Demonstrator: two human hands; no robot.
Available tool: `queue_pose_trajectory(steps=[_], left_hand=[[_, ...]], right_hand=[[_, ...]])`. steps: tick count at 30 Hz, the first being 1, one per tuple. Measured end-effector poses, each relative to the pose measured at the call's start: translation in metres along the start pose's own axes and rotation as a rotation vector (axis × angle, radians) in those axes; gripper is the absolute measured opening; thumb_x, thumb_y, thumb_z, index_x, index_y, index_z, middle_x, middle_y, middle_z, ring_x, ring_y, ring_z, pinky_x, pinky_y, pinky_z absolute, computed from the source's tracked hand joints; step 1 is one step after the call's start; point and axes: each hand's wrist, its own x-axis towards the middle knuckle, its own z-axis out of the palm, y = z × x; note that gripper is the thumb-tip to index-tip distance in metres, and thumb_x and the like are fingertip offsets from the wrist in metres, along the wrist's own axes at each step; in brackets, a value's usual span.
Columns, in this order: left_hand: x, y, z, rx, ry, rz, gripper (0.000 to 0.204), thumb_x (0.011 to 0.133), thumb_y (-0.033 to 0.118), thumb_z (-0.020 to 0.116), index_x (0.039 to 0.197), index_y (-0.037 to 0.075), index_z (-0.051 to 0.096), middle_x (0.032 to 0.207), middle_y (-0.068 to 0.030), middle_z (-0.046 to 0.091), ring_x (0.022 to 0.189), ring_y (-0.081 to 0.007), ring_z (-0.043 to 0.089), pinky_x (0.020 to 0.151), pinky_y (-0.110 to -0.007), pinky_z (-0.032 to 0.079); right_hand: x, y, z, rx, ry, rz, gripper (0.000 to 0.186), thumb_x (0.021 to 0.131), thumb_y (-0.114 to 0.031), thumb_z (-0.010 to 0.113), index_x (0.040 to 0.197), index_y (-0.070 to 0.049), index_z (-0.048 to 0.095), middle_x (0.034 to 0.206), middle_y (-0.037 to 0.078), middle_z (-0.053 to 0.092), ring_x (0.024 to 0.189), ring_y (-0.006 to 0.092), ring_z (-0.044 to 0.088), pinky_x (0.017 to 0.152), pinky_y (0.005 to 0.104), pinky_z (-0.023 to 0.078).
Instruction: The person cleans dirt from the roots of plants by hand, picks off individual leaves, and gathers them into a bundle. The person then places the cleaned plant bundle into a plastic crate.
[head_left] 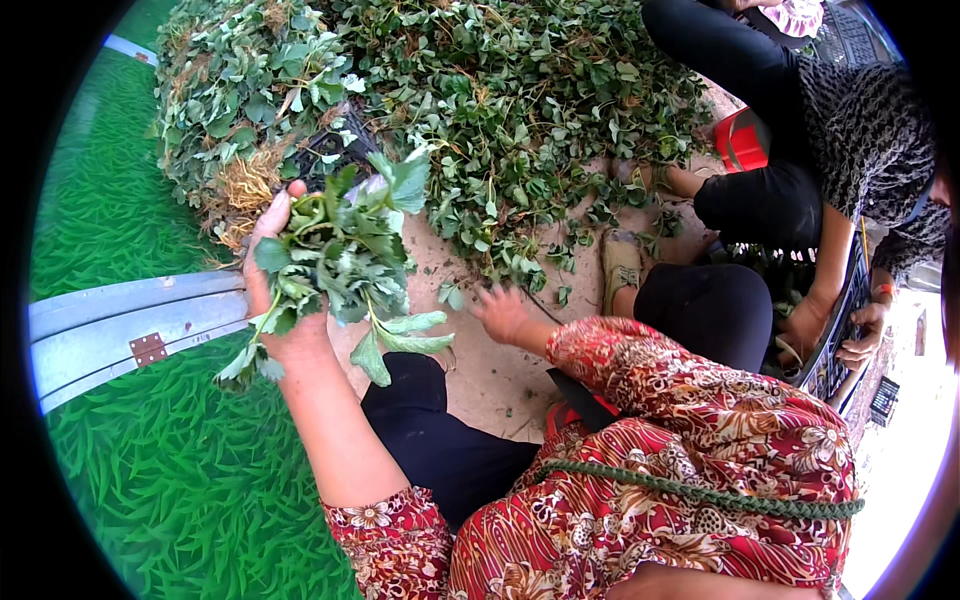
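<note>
My left hand is raised and closed around a bunch of strawberry plants. Their toothed green leaves spread over the palm, and some hang past the wrist. My right hand holds nothing; its fingers are spread low over the floor. Beside its fingertips lies a small loose leaf sprig. Just beyond the left hand, a tall heap of plants shows tan bare roots at its near side. A wide spread of loose plants covers the floor ahead.
At the right a person in black trousers sits close by, hands at a black plastic crate. A red object stands behind that person's knee. A metal rail crosses green grass-like ground at the left.
</note>
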Motion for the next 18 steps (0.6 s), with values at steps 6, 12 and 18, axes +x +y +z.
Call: queue_pose_trajectory(steps=[6, 12, 18], left_hand=[[-0.003, 0.007, -0.036, 0.167, -0.003, 0.186, 0.03, 0.085, 0.012, 0.059, 0.112, 0.0, 0.054, 0.107, -0.0121, 0.06, 0.096, -0.02, 0.059, 0.087, -0.034, 0.047], [-0.006, 0.019, -0.025, -0.097, 0.07, -0.009, 0.029, 0.087, 0.018, 0.056, 0.108, -0.002, 0.06, 0.099, -0.0108, 0.064, 0.087, -0.0198, 0.062, 0.08, -0.034, 0.051], [-0.019, 0.026, -0.029, -0.157, 0.049, -0.066, 0.035, 0.091, 0.021, 0.049, 0.116, -0.004, 0.055, 0.112, -0.0154, 0.061, 0.096, -0.0255, 0.062, 0.085, -0.04, 0.051]], right_hand=[[-0.027, 0.025, -0.001, 0.455, 0.001, 0.202, 0.019, 0.085, -0.023, 0.051, 0.096, -0.013, 0.064, 0.097, 0.013, 0.062, 0.088, 0.0299, 0.061, 0.076, 0.0406, 0.048], [0.034, 0.113, -0.05, 0.622, 0.857, 0.559, 0.016, 0.085, -0.022, 0.057, 0.091, -0.009, 0.063, 0.091, 0.013, 0.061, 0.083, 0.0314, 0.06, 0.071, 0.0404, 0.047], [0.083, 0.12, -0.083, 0.549, 0.422, 0.661, 0.044, 0.087, -0.038, 0.05, 0.127, -0.018, 0.049, 0.125, 0.011, 0.049, 0.114, 0.0303, 0.047, 0.094, 0.0413, 0.041]])
